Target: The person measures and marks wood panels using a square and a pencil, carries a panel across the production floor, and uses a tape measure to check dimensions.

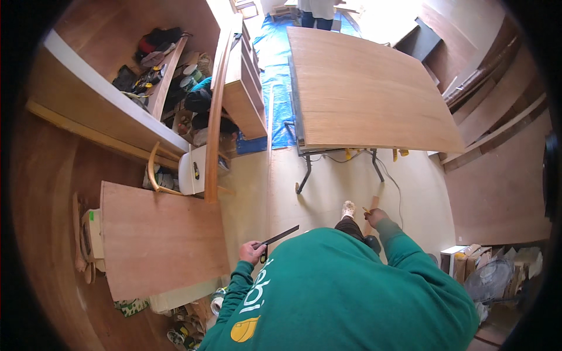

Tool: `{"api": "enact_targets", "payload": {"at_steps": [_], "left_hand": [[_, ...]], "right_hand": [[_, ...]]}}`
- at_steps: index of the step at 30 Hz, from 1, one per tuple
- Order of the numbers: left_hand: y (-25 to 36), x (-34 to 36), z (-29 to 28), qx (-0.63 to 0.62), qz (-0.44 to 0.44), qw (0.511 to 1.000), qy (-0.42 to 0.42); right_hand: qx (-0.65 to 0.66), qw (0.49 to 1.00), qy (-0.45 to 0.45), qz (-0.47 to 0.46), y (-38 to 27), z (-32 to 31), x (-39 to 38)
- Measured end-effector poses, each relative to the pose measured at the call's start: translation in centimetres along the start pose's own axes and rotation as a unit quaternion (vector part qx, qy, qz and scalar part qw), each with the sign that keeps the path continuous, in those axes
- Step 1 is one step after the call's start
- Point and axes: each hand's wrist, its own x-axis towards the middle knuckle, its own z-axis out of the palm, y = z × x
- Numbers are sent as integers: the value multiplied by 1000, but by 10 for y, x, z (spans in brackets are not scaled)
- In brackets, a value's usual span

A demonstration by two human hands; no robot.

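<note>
My left hand [252, 251] is closed on a dark square [282, 235], whose long thin blade points up to the right and whose short stock hangs beside the fingers. My right hand [374, 217] is closed, with a short thin yellow pencil [366, 210] poking out of the fingers to the left. Just behind that hand a narrow strip of wood [374, 202] shows; whether the hand touches it I cannot tell. Beyond both hands a large plywood sheet [369, 93] lies on a stand with black legs [305, 175].
Another plywood panel [164, 240] is at left, near a white-seated chair [193, 170]. A wooden shelf unit [244, 108] stands by a blue tarp [276, 76]. A cable [400, 193] trails across the floor. Offcuts and a fan [490, 279] sit at right. Another person [317, 9] stands beyond the sheet.
</note>
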Motion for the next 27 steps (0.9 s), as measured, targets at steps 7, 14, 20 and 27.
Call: {"api": "enact_targets", "payload": {"at_steps": [7,14,20,27], "left_hand": [[108,-18,-9,39,96,994,-33],[207,-23,-13,5,245,968,-45],[291,-49,-43,-88,249,959,-104],[392,-36,-38,-238,338,911,2]], "right_hand": [[-70,996,58,-7,-26,-9,-10],[36,979,146,-140,-37,-15,-16],[41,979,130,-153,-37,-28,-31],[22,998,57,7,85,-28,-48]]}}
